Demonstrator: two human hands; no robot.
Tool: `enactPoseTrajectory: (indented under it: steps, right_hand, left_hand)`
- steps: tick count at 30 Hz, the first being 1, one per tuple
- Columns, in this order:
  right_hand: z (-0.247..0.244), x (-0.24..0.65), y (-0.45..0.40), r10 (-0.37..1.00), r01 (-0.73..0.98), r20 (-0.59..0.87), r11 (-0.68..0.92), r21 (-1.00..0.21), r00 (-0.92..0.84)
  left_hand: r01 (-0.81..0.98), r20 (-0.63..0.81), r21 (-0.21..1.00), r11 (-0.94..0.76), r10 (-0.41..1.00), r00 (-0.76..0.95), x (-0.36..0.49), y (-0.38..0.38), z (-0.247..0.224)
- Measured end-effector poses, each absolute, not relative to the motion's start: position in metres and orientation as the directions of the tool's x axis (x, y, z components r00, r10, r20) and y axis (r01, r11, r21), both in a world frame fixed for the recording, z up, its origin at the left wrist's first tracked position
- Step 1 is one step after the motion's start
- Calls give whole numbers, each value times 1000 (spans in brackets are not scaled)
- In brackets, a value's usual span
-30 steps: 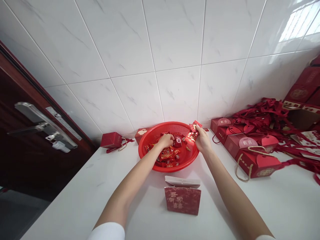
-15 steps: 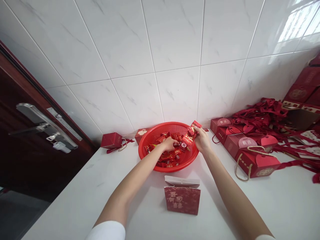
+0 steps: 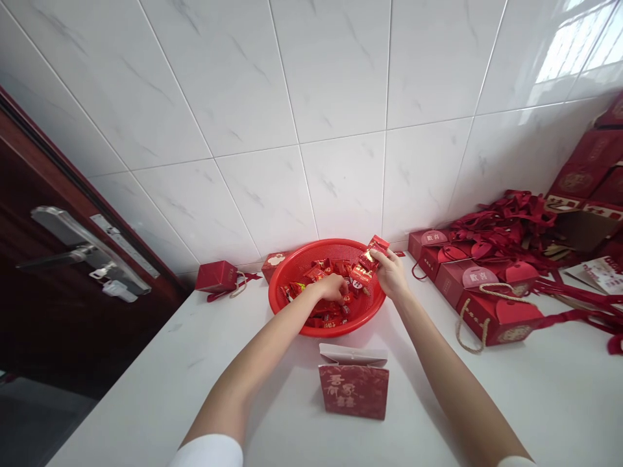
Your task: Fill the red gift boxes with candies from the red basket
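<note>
Left hand (image 3: 332,287) grips candies (image 3: 325,310) in the basket (image 3: 292,266) (red); right hand (image 3: 389,272) clutches several wrapped sweets (image 3: 370,257).

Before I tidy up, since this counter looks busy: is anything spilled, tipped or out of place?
Mostly tidy. One small red box lies tilted by the wall, apart from the others, and ribbons sprawl in a tangle at the right. The candies stay inside the basket.

Worn on the head, looking forward and down across the table (image 3: 559,402) toward the tiled wall (image 3: 341,84), forearms close below.
</note>
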State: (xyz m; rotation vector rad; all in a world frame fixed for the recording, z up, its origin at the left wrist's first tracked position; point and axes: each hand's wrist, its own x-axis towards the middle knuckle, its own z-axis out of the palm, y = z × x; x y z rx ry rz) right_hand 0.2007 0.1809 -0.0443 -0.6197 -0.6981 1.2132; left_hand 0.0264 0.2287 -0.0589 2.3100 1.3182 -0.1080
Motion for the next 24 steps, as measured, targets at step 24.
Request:
enactPoseTrajectory:
  steps: [24]
  right_hand:
    - [-12,199,155,978,-578,203,145,-803,-36]
  left_hand:
    - [301,356,837,-457,873,334,14,170,-4]
